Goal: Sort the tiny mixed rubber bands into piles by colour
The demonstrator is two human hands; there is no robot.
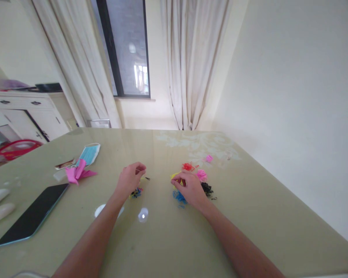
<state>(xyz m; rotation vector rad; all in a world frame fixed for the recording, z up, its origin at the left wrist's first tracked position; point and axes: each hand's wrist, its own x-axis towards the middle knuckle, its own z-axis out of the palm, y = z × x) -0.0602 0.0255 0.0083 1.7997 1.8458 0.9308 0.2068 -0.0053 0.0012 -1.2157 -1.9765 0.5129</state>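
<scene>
My left hand (132, 178) is closed in a pinch over a small mixed-colour pile of what look like rubber bands (137, 192). Whatever its fingertips hold is too small to make out. Just right of it lies a small black band (147, 178). My right hand (191, 189), thumb and finger pressed together, hovers at the yellow pile (174, 176) and partly covers it. Around that hand are a blue pile (179, 196), a red pile (188, 166), a pink pile (202, 175) and a black pile (207, 189). Any item in this pinch is indistinct.
On the left of the glossy table (249, 216) lie a dark-screened tablet or phone (34, 212), a pink folded-paper shape (79, 172), a blue face mask (89, 154) and white objects (0, 214). Another pink bit (209, 158) lies farther back. A wall borders the right side.
</scene>
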